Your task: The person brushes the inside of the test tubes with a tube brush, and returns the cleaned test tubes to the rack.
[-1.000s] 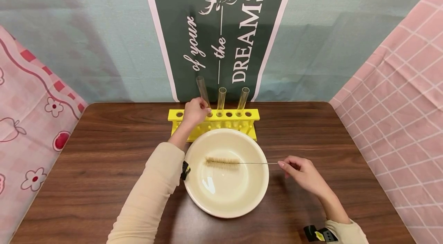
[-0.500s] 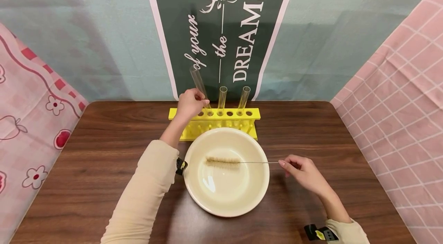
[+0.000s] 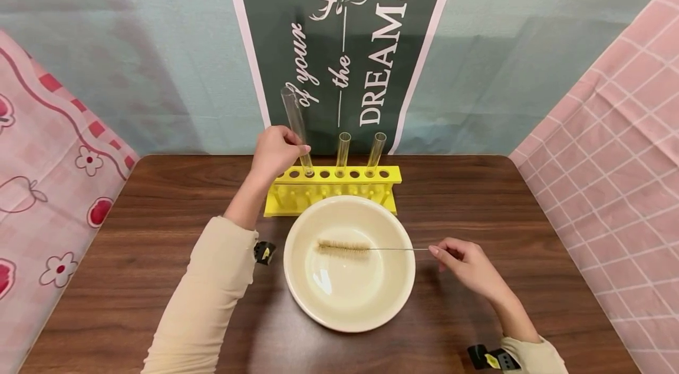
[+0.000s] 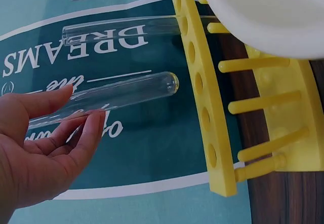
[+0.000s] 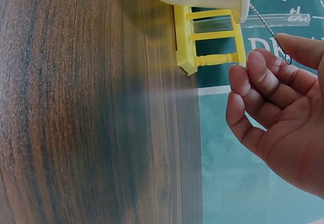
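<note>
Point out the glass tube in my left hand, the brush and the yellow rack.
Glass tube (image 4: 126, 91): left wrist view, on its clear side.
Brush (image 3: 343, 249): head view, on its bristles.
Yellow rack (image 4: 209, 137): left wrist view, on its holed top bar.

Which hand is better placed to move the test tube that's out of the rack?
Probably the left hand: it pinches that test tube above the yellow rack. The right hand is right of the bowl, holding the brush.

Rack (image 3: 331, 180) behind bowl (image 3: 371, 294), brush head (image 3: 343, 248) in bowl; two tubes (image 3: 343, 153) in rack
</note>
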